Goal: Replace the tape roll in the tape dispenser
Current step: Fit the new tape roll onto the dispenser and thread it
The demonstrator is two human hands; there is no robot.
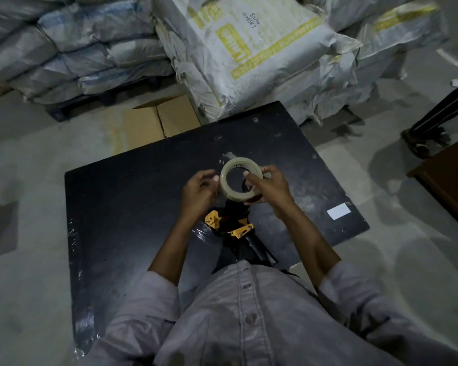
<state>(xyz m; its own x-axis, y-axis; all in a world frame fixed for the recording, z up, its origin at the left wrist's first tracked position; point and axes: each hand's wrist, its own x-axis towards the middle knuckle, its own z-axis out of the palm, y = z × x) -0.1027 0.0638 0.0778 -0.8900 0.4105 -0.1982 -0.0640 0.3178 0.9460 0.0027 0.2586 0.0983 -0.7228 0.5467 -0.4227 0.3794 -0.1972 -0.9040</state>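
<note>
A clear tape roll point(226, 184) is held up above the black table point(132, 207), its hole facing me. My right hand point(269, 190) grips its right side, thumb through the hole. My left hand point(200, 192) is at the roll's left edge with curled fingers, fingertips touching or just off the rim. Below the roll lies the black and yellow tape dispenser point(232, 228) on the table, its handle pointing toward my body. Part of the dispenser's wheel is hidden behind the roll and my right hand.
Stacked grey sacks point(95, 46) and a large white bag with yellow print point(243, 48) stand beyond the table. Cardboard boxes point(159, 120) lie on the floor. A white label point(338, 211) sits on the table's right. A person's leg point(431, 120) and wooden furniture point(450, 178) are at right.
</note>
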